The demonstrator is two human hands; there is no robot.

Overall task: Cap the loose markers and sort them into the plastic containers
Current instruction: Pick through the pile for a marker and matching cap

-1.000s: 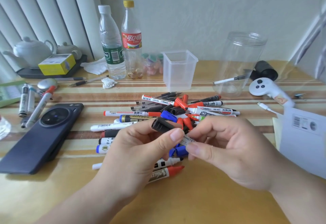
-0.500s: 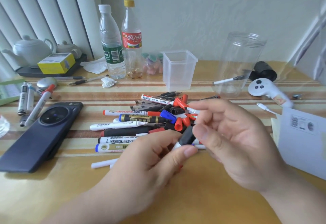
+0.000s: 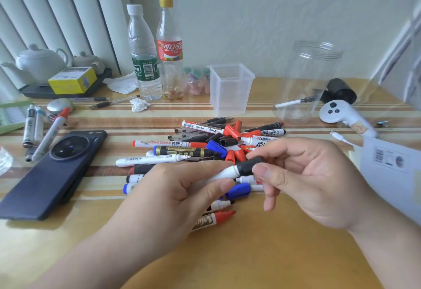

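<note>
A: Where is the marker being worked on?
B: Over the near half of the table (image 3: 250, 254), just above the heap. The left hand (image 3: 182, 188) has its fingers (image 3: 200, 169) curled round the white marker (image 3: 224, 173), which slants up toward the right.

A: And the cap?
B: The black cap (image 3: 249, 166) sits on the marker's upper end, pinched between thumb and forefinger of the right hand (image 3: 303, 179). I cannot tell whether it is pressed fully home.

A: The others?
B: The pile of markers (image 3: 173, 149) lies at mid-table, under and beyond both hands, with loose caps (image 3: 234, 155) in red and blue among them.

A: The containers?
B: The square plastic container (image 3: 230, 88) stands upright beyond the pile, toward the far edge. The round clear jar (image 3: 307, 79) stands to its right. A white pen (image 3: 289, 103) shows through the jar's wall. I cannot tell whether it is inside or behind.

A: Anything else?
B: A dark phone (image 3: 52, 172) lies flat toward the left edge, two bottles (image 3: 145, 61) stand at the far edge, and a white controller (image 3: 337, 113) lies just right of the jar.
</note>
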